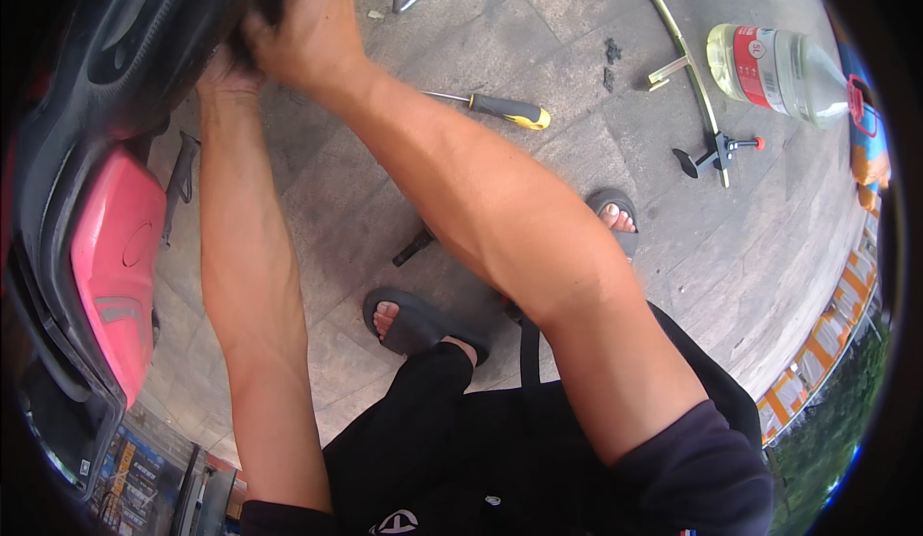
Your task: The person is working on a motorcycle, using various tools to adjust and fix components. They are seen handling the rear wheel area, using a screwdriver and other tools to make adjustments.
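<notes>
On the paved ground [538, 17] we see a screwdriver [495, 107], a plastic bottle [769, 70] and a metal cross-shaped tool [697, 84] near its far edge.

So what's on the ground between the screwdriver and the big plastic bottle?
In the head view, a long yellowish metal bar tool with a black clamp end lies between the screwdriver and the bottle, beside two small dark specks.

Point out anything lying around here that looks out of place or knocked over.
A clear plastic bottle with a red label lies on its side on the paving rather than upright. Near it, a screwdriver and a long metal tool lie loose on the ground. No spill is visible. Both hands work at the dark vehicle part.
</notes>
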### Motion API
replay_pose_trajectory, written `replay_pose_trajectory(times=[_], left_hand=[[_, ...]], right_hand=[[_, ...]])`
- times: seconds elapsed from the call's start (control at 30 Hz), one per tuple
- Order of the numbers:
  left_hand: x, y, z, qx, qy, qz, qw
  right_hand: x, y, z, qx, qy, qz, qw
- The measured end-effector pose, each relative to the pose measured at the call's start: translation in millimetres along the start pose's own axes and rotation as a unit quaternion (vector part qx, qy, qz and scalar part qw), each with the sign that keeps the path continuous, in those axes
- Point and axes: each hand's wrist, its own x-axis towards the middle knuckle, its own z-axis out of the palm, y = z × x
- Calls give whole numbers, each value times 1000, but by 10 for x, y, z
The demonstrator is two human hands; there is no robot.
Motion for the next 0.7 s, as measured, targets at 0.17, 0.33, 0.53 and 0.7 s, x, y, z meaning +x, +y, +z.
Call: replay_pose_trajectory(times=[0.17, 0.33, 0.53, 0.7], left_hand=[[1, -218, 198, 166, 282, 160, 931], [31, -275, 362, 149, 253, 155, 943], [31, -150, 91, 115, 199, 91, 969], [189, -107, -156, 58, 144, 42, 987]], right_hand=[[-9, -31, -36, 28, -31, 18, 999], [-4, -41, -36, 26, -55, 29, 998], [2, -3, -46, -24, -7, -10, 1000], [105, 73, -74, -75, -24, -55, 995]])
